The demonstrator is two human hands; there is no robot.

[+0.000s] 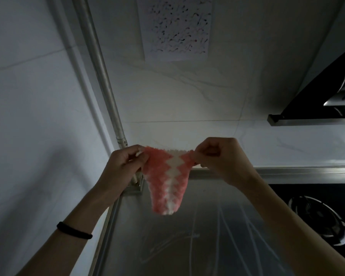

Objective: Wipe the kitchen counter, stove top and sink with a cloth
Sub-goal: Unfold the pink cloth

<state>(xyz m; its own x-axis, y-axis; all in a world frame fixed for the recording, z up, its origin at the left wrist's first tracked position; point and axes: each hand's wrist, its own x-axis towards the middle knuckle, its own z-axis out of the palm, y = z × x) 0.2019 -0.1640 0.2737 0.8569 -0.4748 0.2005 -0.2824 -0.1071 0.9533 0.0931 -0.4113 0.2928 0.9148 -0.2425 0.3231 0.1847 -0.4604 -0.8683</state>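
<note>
A pink cloth [163,182] with a white diamond stripe hangs in the air above the steel counter [187,246]. My left hand [124,164] pinches its top left corner and my right hand [221,158] pinches its top right corner, so it is stretched between them and droops below. The counter surface shows pale streaks. At the right edge lies the black stove top [323,216] with a round burner. No sink is in view.
A vertical metal pipe [100,66] runs down the wall corner to the counter's back left. A black range hood [331,96] juts out at upper right. A speckled paper sheet [177,28] hangs on the marble back wall.
</note>
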